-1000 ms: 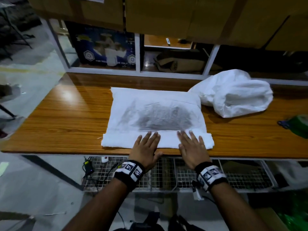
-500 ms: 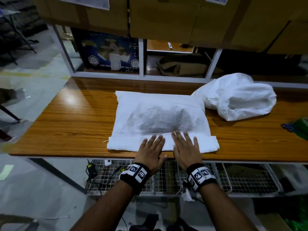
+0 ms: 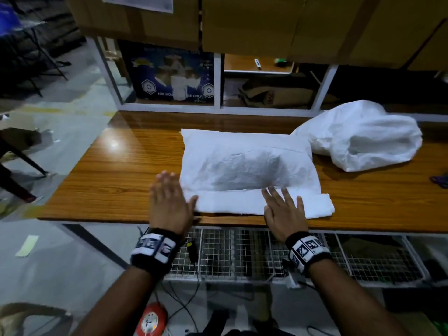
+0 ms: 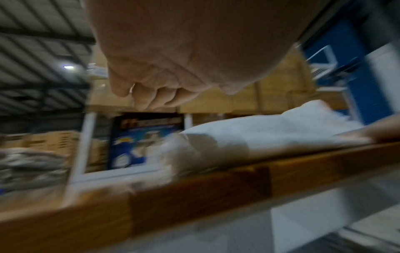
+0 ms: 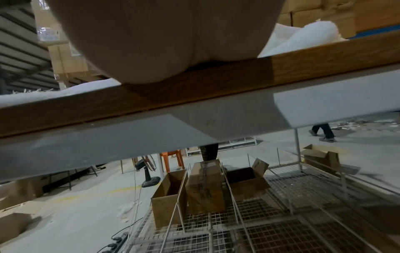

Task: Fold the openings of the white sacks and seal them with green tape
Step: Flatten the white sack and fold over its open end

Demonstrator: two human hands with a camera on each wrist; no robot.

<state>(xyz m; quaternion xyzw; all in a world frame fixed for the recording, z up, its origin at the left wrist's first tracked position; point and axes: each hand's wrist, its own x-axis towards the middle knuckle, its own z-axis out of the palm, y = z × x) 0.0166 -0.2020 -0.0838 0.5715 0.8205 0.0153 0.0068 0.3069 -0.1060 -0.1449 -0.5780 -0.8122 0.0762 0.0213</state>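
A flat white sack lies on the wooden table, its near edge folded over into a band along the table's front. My right hand lies flat on that band, fingers straight and spread. My left hand is open at the band's left end, partly blurred, its thumb against the sack's corner. In the left wrist view the left hand hovers above the sack. The right wrist view shows only the palm on the table edge. I cannot make out any green tape here.
A second, bulging white sack lies at the back right of the table. A dark object sits at the right edge. Cardboard boxes hang overhead on a shelf. Wire baskets sit under the table.
My left hand has slid left along the folded band, from the middle to its left end. My right hand stays flat on the band. The head view has moved closer.
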